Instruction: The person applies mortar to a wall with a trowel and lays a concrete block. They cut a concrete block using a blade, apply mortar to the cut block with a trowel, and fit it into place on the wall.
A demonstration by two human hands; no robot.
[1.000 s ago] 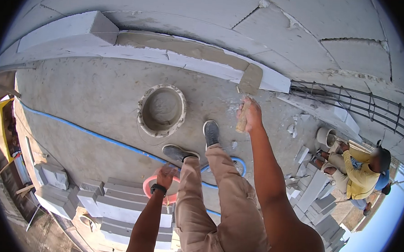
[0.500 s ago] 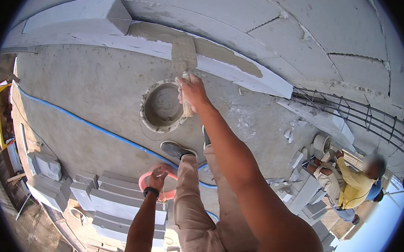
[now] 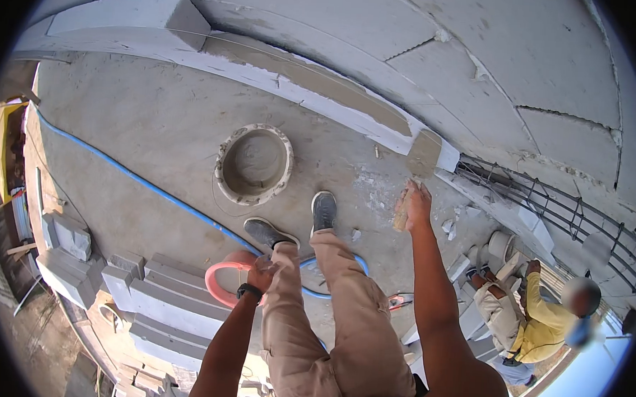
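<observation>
My right hand (image 3: 415, 203) is wrapped round the wooden handle of a trowel (image 3: 425, 151), whose mortar-smeared blade lies at the right end of a low white block wall (image 3: 323, 107). Grey mortar (image 3: 345, 92) coats the wall's top, up to a taller white block (image 3: 133, 22) at the left. My left hand (image 3: 261, 273) hangs beside my thigh, fingers apart, over the edge of a pink-red basin (image 3: 220, 288); it holds nothing. On the floor between wall and feet stands a round tub (image 3: 286, 169) with wet mortar inside.
A blue hose (image 3: 153, 187) crosses the floor behind my shoes. Grey blocks (image 3: 172, 306) are stacked at the lower left. Steel rebar (image 3: 548, 200) runs along the right. A person in a yellow shirt (image 3: 542, 318) sits at the right, near a white bucket (image 3: 501, 245).
The trowel first swept left along the wall top, then came back to its right end. Mortar there now reaches further right. My left hand stayed low by the basin.
</observation>
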